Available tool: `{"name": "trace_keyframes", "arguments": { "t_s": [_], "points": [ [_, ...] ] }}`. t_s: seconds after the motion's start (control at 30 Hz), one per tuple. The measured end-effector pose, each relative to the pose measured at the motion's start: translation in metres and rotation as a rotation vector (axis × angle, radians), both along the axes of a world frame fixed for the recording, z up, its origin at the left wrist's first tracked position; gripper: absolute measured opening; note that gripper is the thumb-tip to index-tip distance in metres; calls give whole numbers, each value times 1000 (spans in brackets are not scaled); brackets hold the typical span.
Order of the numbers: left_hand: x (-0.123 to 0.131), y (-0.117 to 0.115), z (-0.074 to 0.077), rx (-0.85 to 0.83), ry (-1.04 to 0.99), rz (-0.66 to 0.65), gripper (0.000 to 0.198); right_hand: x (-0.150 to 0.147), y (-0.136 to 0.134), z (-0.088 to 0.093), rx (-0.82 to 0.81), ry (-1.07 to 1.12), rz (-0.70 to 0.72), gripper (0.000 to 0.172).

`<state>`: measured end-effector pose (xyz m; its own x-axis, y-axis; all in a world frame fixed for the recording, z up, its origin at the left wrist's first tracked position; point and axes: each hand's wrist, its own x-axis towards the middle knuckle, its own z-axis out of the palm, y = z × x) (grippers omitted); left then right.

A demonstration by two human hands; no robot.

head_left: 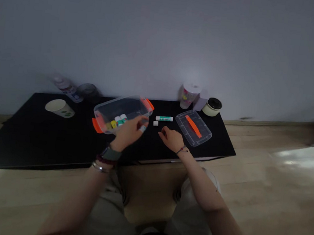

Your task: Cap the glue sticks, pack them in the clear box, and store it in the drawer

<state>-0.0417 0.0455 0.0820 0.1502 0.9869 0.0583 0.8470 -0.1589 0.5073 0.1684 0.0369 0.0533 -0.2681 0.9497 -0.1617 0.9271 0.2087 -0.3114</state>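
My left hand (129, 132) is closed around a small glue stick (142, 128), whose pale end shows past the fingers. It is beside the front right corner of a clear plastic box (110, 109) with orange clips. Inside the box lie several white-capped green glue sticks (119, 121) and a yellow piece (113, 124). My right hand (172, 139) rests low over the black table with fingers loosely bent, thumb and forefinger apart, and nothing visible between them. Just beyond it lie a green and white glue stick (164, 118) and a short white cap (155, 123).
A clear lid (204, 132) with an orange handle lies right of my right hand. Behind it stand a lidded cup (187, 98), a pale box (200, 102) and a cream pot (212, 107). At the left are a tipped paper cup (59, 108), a bottle (68, 88) and a dark round object (89, 91).
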Motion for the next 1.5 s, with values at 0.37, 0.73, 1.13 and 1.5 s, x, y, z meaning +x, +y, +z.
{"name": "trace_keyframes", "arguments": {
  "t_s": [0.37,0.73,1.13,1.5],
  "points": [
    [4,-38,-51,-333,347,-316,32,11,23,-38,120,-14,51,34],
    [5,-41,-49,-263,297,-339,32,5,100,-54,59,-144,-55,43],
    [13,-41,-41,-246,101,-206,43,31,77,-53,-261,494,-196,28],
    [20,-22,-61,-197,-559,-31,30,0,29,-36,-805,1037,241,44]
  ]
}}
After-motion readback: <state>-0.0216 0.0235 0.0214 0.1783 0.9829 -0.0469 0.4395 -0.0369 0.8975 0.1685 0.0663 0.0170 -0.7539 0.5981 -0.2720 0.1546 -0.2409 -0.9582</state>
